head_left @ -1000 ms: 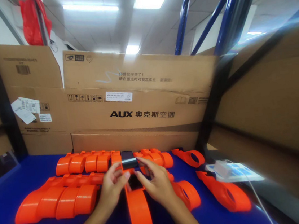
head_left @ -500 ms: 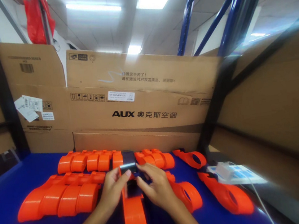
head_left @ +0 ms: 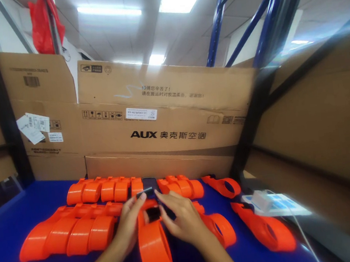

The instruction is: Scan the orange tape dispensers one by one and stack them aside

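Head cam, only view here. Both hands sit low in the middle of the frame on a blue table (head_left: 19,209). The left hand (head_left: 130,223) and right hand (head_left: 181,219) are pinched around a small black block (head_left: 150,187) and the orange shell (head_left: 153,244) under it, fingers curled close on both sides. The shell points toward the camera, its rounded end at bottom center, the block at its far end.

More orange shells: a row (head_left: 69,235) lies to the left of the hands, another row (head_left: 131,187) behind them, and loose ones (head_left: 263,226) to the lower right. A white charger (head_left: 261,199) with a cable sits at right. AUX cardboard boxes (head_left: 167,123) fill the middle of the frame.
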Tool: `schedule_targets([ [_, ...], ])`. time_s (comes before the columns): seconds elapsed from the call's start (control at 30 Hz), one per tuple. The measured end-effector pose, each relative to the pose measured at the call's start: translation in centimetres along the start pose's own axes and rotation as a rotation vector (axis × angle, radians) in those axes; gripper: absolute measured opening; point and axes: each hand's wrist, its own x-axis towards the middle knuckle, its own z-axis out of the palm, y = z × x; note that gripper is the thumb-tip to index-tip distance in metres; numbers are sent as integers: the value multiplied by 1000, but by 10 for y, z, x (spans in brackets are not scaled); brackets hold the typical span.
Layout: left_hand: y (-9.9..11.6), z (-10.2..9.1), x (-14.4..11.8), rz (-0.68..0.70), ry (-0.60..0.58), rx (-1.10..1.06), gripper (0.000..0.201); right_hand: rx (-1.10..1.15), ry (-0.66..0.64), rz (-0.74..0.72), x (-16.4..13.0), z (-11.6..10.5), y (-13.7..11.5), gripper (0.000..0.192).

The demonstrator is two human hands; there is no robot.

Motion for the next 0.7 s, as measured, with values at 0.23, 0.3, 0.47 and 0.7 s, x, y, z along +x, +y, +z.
schedule_targets([
  [0.23, 10, 8, -3, -51, -24, -104, 29, -86, -12, -45, 2, -2, -1, 50],
  [0.3, 9, 8, -3, -57, -24, -104, 29, -108, -11, -55, 1, -1, 0, 51],
  [0.47, 8, 6, -2, -95, -38, -122, 28, -191, 0, -35, -2, 6, 0, 49],
  [0.7, 9, 5, -1, -88, -61, -115, 29, -256, 37, -55, -5, 14, -3, 42],
])
